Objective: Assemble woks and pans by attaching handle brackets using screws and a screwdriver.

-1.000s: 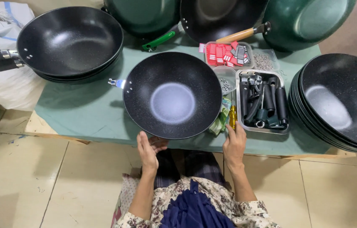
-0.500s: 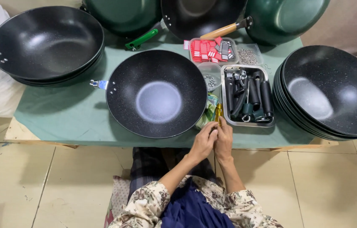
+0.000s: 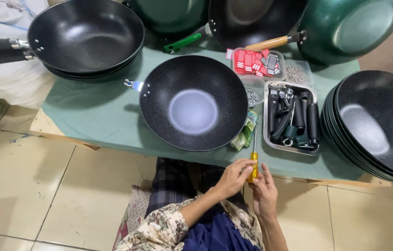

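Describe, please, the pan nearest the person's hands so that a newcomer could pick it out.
On the green-covered table, find the black pan lying alone at the middle, just left of the metal tray of black handles. Unlike the stacked pans, it is single, speckled, with only a bare metal bracket.
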